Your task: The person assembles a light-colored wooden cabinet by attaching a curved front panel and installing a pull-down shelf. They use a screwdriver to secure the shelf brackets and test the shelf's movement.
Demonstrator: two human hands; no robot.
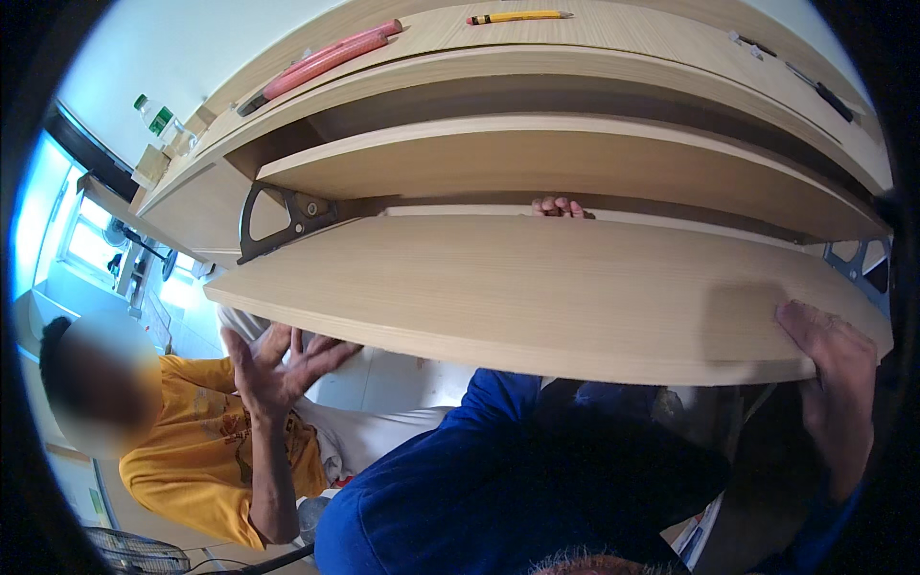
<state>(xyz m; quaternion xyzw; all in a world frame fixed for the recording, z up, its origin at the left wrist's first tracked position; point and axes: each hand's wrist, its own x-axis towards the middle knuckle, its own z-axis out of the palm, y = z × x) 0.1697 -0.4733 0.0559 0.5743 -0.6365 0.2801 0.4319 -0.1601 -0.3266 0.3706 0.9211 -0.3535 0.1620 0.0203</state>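
Observation:
A light wood-grain panel (pixel 537 287) lies tilted in front of a matching cabinet, below its upper board (pixel 575 158). My right hand (pixel 832 350) holds the panel's near right corner, thumb on top and the other fingers under the edge. My left arm, in a blue sleeve, passes beneath the panel. Only the fingertips of my left hand (pixel 563 207) show, curled up at the panel's far edge; the rest is hidden under it. A dark metal bracket (pixel 278 222) stands by the panel's left end, and another bracket (pixel 862 268) by its right end.
A co-worker in a yellow shirt (pixel 206 441) sits at the left, one open hand (pixel 278 369) by the panel's left edge. On the cabinet top (pixel 623 34) lie pink rods (pixel 331 62), a pencil (pixel 517 16) and a screwdriver (pixel 819 91). A bottle (pixel 163 123) stands far left.

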